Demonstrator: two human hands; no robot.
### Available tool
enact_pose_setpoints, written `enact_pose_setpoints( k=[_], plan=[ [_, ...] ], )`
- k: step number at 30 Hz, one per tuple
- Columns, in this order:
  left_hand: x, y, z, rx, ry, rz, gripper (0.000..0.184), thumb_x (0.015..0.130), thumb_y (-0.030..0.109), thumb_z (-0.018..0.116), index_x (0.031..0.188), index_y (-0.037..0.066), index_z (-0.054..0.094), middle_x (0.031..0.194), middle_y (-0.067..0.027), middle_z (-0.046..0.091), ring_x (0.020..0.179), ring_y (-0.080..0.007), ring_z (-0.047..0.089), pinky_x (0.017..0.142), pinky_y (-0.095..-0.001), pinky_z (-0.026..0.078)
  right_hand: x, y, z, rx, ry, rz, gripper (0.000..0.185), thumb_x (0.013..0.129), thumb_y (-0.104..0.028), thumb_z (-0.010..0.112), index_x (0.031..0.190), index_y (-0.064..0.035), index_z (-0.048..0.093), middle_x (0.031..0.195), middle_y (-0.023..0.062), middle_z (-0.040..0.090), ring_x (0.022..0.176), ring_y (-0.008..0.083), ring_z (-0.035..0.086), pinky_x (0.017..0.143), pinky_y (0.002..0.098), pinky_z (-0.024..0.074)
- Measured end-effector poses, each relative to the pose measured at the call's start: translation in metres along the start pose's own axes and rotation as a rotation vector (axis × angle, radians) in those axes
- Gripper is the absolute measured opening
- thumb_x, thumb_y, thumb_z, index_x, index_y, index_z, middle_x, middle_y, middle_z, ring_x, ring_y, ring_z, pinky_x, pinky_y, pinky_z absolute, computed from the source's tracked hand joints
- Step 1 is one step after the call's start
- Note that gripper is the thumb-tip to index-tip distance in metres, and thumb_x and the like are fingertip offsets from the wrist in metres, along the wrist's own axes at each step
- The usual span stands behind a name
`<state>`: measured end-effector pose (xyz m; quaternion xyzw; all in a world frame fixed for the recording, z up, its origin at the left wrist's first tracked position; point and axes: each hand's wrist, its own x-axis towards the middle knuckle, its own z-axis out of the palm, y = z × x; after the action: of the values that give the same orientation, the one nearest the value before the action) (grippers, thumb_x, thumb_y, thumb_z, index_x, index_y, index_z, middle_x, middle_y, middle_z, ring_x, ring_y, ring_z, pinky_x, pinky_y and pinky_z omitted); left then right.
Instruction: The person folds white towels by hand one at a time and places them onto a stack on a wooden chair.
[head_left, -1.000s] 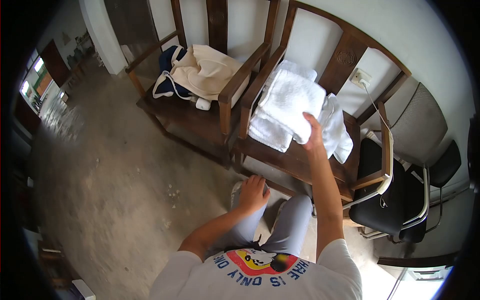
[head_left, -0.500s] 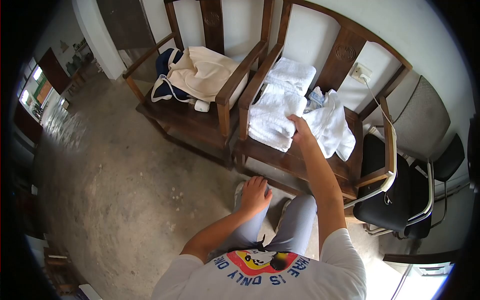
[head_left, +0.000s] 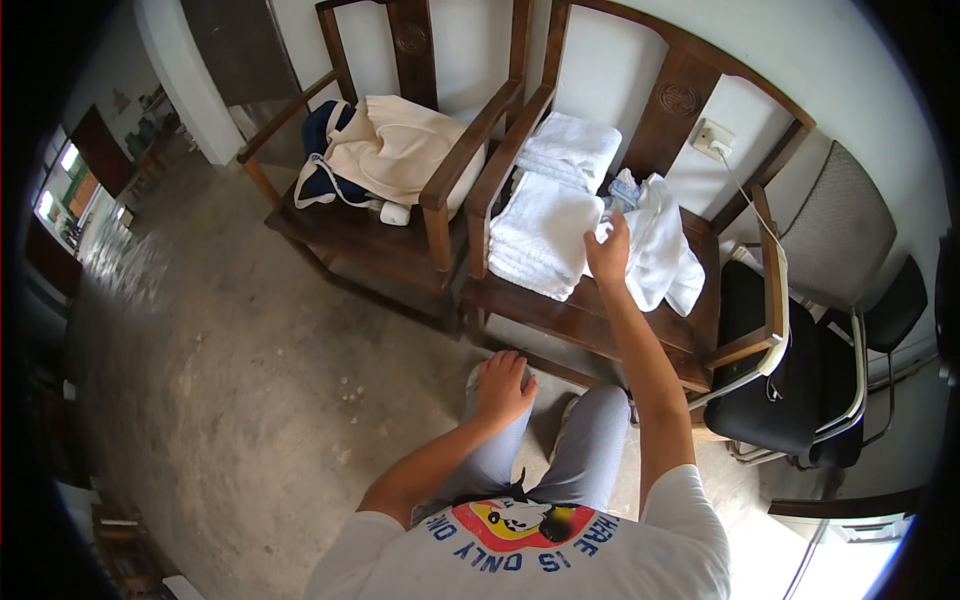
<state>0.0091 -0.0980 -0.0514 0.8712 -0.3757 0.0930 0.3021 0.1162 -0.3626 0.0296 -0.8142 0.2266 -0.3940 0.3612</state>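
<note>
A stack of folded white towels (head_left: 543,225) lies on the seat of the wooden armchair (head_left: 560,312). Behind it is another folded white towel pile (head_left: 572,145). To the right a white cloth (head_left: 658,250) lies crumpled, with a bluish patterned cloth (head_left: 624,188) partly showing at its top. My right hand (head_left: 608,258) hovers by the stack's right edge, in front of the crumpled cloth. Its thumb and fingers are apart and nothing shows between them. My left hand (head_left: 503,390) rests over my left knee, fingers stretched out.
A second wooden armchair (head_left: 365,235) at the left bears a beige cloth (head_left: 400,140), a dark blue and white item and a small white object (head_left: 394,214). On the right stand black chairs (head_left: 765,400) with metal frames. A white cable runs from a wall socket (head_left: 713,138).
My right hand has let go of the towel stack's edge and moved slightly right, its fingers spreading. The stack's front edge now sits neater. My left hand stays on the knee.
</note>
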Motion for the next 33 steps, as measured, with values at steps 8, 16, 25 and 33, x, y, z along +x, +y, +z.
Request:
enact_pose_setpoints(
  k=[8,16,25,33],
  plan=[
    [0.002,0.012,0.011,0.03,-0.02,0.057,0.031,0.075,0.023,0.061,0.098,0.004,0.058,0.105,-0.0124,0.055,0.106,-0.0293,0.05,0.087,-0.0456,0.038,-0.003,-0.075,0.026,-0.594,-0.399,-0.352,0.06,0.082,-0.05,0.056,0.137,-0.0314,0.043,0.147,0.0135,0.031,0.137,0.0384,0.022,0.105,0.0633,0.0216],
    [0.003,0.01,0.005,0.043,0.023,0.085,0.032,0.073,0.023,0.063,0.099,0.003,0.058,0.105,-0.013,0.057,0.106,-0.0303,0.05,0.087,-0.0456,0.038,-0.017,-0.038,0.056,-0.679,-0.62,-0.29,0.057,0.088,-0.061,0.036,0.139,-0.0349,0.039,0.151,0.0074,0.026,0.141,0.0328,0.015,0.108,0.0642,0.0064],
    [0.0,0.007,0.004,-0.012,0.029,0.049,0.033,0.073,0.023,0.063,0.099,0.003,0.059,0.105,-0.0123,0.056,0.105,-0.0304,0.05,0.087,-0.0454,0.039,-0.031,0.009,-0.02,0.333,0.331,0.119,0.027,0.079,0.003,0.06,0.104,-0.0035,0.059,0.103,0.0102,0.057,0.089,0.0216,0.057,0.079,0.0345,0.0471],
    [0.003,0.024,0.003,-0.024,-0.06,0.046,0.032,0.075,0.024,0.063,0.1,0.004,0.061,0.107,-0.0115,0.057,0.106,-0.0297,0.051,0.087,-0.0452,0.04,-0.059,0.105,-0.032,-0.265,0.183,0.284,0.036,0.078,-0.023,0.071,0.103,-0.0029,0.055,0.081,0.0089,0.057,0.071,0.0228,0.057,0.067,0.0343,0.0467]
  ],
)
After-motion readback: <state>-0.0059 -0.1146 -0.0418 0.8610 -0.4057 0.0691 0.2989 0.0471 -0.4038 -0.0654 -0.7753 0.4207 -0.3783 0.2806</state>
